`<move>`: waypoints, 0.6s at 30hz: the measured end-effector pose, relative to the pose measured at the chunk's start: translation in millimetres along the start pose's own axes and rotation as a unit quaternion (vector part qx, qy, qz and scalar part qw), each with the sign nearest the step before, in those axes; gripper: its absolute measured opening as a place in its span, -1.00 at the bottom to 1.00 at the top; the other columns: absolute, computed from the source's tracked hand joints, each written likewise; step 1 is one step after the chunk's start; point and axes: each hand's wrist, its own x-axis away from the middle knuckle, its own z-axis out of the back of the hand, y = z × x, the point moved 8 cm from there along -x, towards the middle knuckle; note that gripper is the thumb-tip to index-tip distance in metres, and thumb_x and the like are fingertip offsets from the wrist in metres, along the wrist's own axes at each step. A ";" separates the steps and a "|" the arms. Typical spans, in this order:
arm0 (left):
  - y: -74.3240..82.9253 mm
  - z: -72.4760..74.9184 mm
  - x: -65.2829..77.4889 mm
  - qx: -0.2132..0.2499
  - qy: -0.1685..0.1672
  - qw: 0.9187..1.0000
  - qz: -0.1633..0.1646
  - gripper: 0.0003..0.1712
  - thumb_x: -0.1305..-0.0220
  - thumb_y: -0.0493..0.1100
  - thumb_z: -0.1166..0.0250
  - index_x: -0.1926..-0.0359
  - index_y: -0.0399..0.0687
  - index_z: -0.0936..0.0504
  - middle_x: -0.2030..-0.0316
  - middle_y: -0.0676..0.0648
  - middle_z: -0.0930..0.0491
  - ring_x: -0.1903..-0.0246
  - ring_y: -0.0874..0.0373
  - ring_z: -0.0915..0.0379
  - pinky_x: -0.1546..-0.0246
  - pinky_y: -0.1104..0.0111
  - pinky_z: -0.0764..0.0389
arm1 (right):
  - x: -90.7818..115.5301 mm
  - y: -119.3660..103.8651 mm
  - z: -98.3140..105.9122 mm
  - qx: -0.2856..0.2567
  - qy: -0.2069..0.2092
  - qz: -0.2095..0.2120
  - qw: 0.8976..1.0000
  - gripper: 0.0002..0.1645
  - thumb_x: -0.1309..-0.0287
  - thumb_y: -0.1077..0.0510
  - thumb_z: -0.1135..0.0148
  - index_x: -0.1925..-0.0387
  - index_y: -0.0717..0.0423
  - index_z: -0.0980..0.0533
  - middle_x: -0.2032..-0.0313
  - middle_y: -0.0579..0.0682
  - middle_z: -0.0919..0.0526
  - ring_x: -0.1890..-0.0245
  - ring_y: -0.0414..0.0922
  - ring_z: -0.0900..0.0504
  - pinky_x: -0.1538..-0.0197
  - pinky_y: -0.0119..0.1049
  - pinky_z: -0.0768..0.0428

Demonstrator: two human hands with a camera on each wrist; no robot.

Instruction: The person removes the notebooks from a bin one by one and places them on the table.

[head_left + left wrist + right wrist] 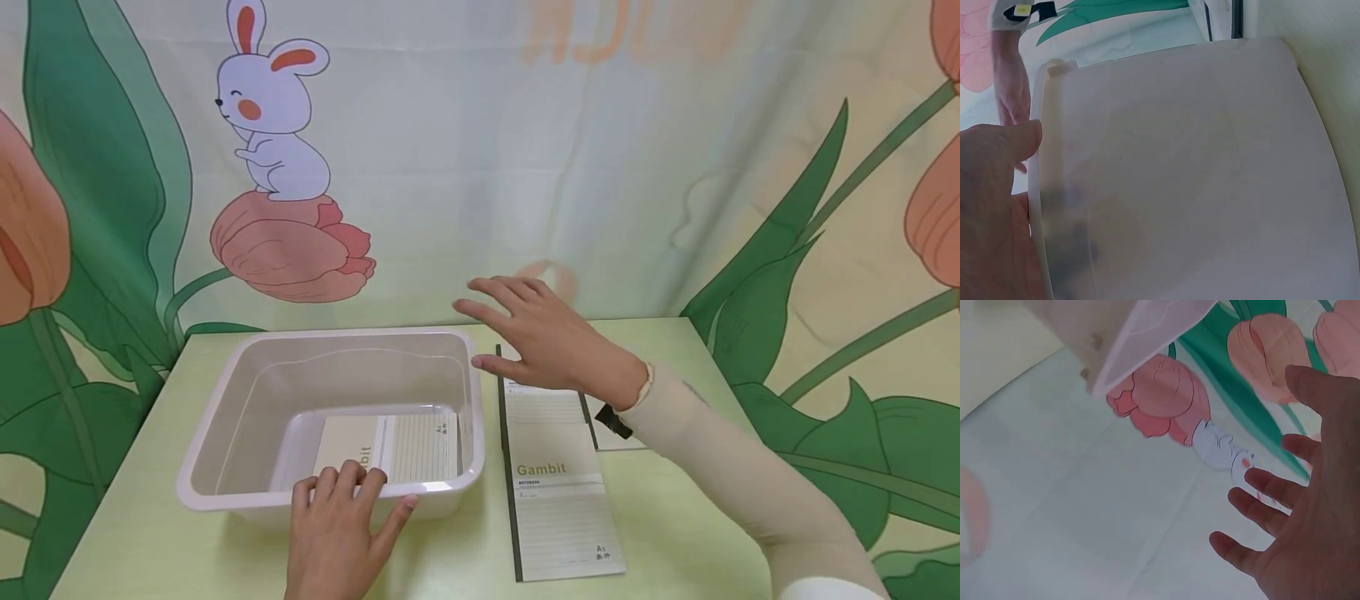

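Note:
A pale plastic basin stands on the left part of the table. Over its near rim curl the fingers of my left hand, thumb on the outer side; the left wrist view shows the thumb against the basin wall. Inside the basin lies a cream notebook with a lined cover panel. My right hand hovers past the basin's right rim with spread fingers, holding nothing. Below it, cream notebooks with dark spines lie overlapping on the table, the far ones partly hidden by the right hand and forearm.
Another notebook lies to the right, mostly behind the right forearm. Light green covers the table. A curtain printed with a rabbit and tulips hangs right behind the table's back edge.

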 end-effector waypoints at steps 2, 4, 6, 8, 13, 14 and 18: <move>-0.3 0.0 -0.1 0.000 0.000 1.000 0.000 -0.37 -0.30 0.45 0.05 0.29 0.00 -0.50 0.34 -0.04 -0.42 0.30 -0.04 -0.32 0.00 0.01 -0.28 | -11.7 -9.5 0.8 0.013 -0.012 0.025 1.000 -0.23 -0.34 -0.37 0.02 -0.46 -0.20 -0.17 -0.46 0.00 -0.21 -0.45 0.00 -0.23 -0.42 0.04 -0.21; -0.4 -0.1 -0.4 0.000 0.001 1.000 -0.001 -0.37 -0.30 0.45 0.05 0.29 0.00 -0.50 0.35 -0.04 -0.43 0.30 -0.04 -0.32 0.00 0.01 -0.28 | -22.1 -18.5 -0.1 0.023 -0.022 0.049 0.998 -0.23 -0.36 -0.38 0.08 -0.47 -0.22 -0.15 -0.48 -0.01 -0.17 -0.46 0.00 -0.20 -0.44 0.05 -0.19; -0.4 -0.1 -0.5 -0.001 0.001 1.000 -0.003 -0.36 -0.31 0.46 0.06 0.30 0.01 -0.51 0.35 -0.04 -0.43 0.31 -0.04 -0.33 0.01 0.01 -0.29 | -31.9 -27.6 -1.1 0.031 -0.029 0.070 0.997 -0.24 -0.37 -0.38 0.11 -0.48 -0.23 -0.14 -0.49 -0.02 -0.15 -0.47 -0.01 -0.18 -0.45 0.07 -0.17; -0.3 -0.1 -0.6 -0.003 0.003 1.000 -0.005 -0.35 -0.32 0.47 0.08 0.30 0.01 -0.50 0.36 -0.04 -0.43 0.32 -0.05 -0.33 0.01 0.00 -0.29 | -41.5 -36.7 -2.5 0.038 -0.038 0.088 0.995 -0.24 -0.37 -0.39 0.13 -0.48 -0.25 -0.13 -0.51 -0.04 -0.12 -0.48 -0.02 -0.16 -0.47 0.09 -0.13; -0.3 0.6 -0.6 -0.006 0.003 1.000 -0.010 -0.33 -0.34 0.48 0.14 0.29 0.01 -0.50 0.36 -0.04 -0.42 0.32 -0.05 -0.33 0.02 -0.01 -0.31 | -66.9 -60.7 -11.2 0.059 -0.062 0.134 0.987 -0.24 -0.37 -0.40 0.16 -0.49 -0.28 -0.10 -0.53 -0.08 -0.04 -0.51 -0.07 -0.11 -0.50 0.08 -0.08; -0.3 0.8 -0.6 -0.005 0.003 1.000 -0.010 -0.33 -0.34 0.48 0.14 0.29 0.01 -0.50 0.36 -0.04 -0.42 0.32 -0.06 -0.33 0.02 -0.01 -0.30 | -72.6 -65.4 -13.8 0.062 -0.068 0.144 0.985 -0.24 -0.37 -0.40 0.17 -0.49 -0.29 -0.09 -0.54 -0.08 -0.03 -0.51 -0.08 -0.10 -0.50 0.07 -0.07; -0.6 1.2 -0.9 -0.004 0.000 1.000 -0.011 -0.34 -0.34 0.46 0.12 0.28 0.01 -0.51 0.35 -0.04 -0.43 0.31 -0.06 -0.33 0.02 -0.01 -0.30 | -96.0 -82.5 -29.6 0.068 -0.101 0.184 0.975 -0.23 -0.37 -0.39 0.17 -0.51 -0.30 -0.04 -0.55 -0.08 0.01 -0.54 -0.09 -0.03 -0.52 0.03 -0.06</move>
